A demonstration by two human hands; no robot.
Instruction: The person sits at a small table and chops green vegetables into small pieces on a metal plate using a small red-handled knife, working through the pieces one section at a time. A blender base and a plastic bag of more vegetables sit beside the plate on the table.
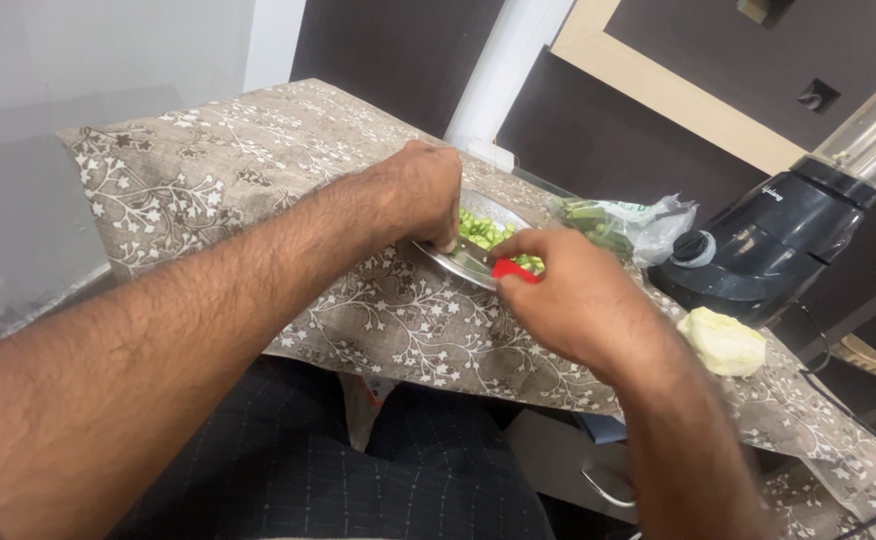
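Head view. A steel plate (458, 262) is seen resting on a table covered by a brown cloth with a white floral print (208, 170). Chopped green vegetable pieces (486, 232) are heaped on the plate.

The left hand (420, 190) is extended over the near-left rim of the plate, knuckles up, with the fingertips (445, 243) pressed down onto the plate surface just beside the green pieces. The fingers are curled tight; whether a vegetable piece is pinned beneath them cannot be told, as the spot is hidden by the hand itself.

The right hand (568, 295) is closed around a red-handled knife (513, 270). Only a short stretch of red handle is exposed at the thumb side, and the blade is seen lying flat and low across the plate, directed toward the left fingertips and stopping close to them. The green pieces lie just beyond both hands, on the far half of the plate.

To the right of the knife hand, a clear plastic bag of green vegetables (623, 222) is noted just past the plate. Further right, a black blender base with a clear jar (778, 235) is stood on the table. Near the right wrist, a pale cabbage piece (723, 342) is laid on the cloth. Dark checked trousers (358, 470) are visible below the table edge.
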